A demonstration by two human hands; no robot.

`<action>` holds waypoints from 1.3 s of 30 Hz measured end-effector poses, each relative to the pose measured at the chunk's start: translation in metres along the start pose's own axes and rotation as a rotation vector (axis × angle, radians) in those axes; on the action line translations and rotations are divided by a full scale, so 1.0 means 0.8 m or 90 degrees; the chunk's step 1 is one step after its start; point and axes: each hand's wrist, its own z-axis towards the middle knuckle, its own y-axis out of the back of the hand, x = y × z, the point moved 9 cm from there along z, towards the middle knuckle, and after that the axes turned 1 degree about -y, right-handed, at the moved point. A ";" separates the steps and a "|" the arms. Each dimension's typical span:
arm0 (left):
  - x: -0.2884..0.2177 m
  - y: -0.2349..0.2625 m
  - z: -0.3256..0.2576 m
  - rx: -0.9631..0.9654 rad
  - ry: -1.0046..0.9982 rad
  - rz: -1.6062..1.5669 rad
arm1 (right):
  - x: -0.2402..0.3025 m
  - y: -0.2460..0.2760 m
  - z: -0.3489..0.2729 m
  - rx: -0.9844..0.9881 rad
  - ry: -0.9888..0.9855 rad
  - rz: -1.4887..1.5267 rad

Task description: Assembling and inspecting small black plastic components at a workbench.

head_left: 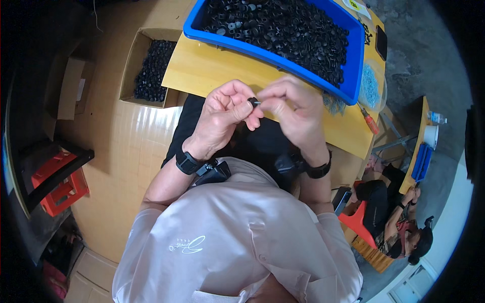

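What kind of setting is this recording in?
Likely a small assembly workshop: a blue plastic bin heaped with small black parts, a cardboard box of more, and another person working at a nearby table.

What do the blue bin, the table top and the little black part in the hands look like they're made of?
Blue bin: likely moulded plastic, with a smooth, slightly glossy rim. Table top: wood or plywood by its pale tan, matte face. Small black part, pinched between left hand and right hand: probably plastic or rubber; too small to tell.

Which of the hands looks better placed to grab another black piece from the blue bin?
Probably the right hand: it sits nearest the blue bin of black pieces, pinching only at the small black part. The left hand grips that part.
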 end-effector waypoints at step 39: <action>-0.004 -0.006 -0.001 0.011 -0.099 -0.075 | 0.026 0.007 -0.014 -0.058 0.118 -0.137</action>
